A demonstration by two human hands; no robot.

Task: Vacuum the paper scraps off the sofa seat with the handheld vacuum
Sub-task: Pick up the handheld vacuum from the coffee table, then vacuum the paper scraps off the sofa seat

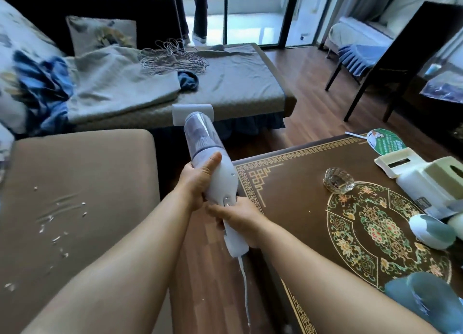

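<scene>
I hold a white handheld vacuum in the air between the sofa and the coffee table, its wide nozzle pointing away from me. My left hand grips its body just behind the clear dust cup, thumb on top. My right hand grips the handle lower down, near the switch. A white cord hangs from the handle's end. Small white paper scraps lie scattered on the brown sofa seat to the left, well apart from the nozzle.
A coffee table with a patterned cover stands to the right, carrying a glass dish, a tissue box and slippers. Beyond lies a chaise with a blanket and wire hangers. A dark chair stands at the far right. A person's legs show by the window.
</scene>
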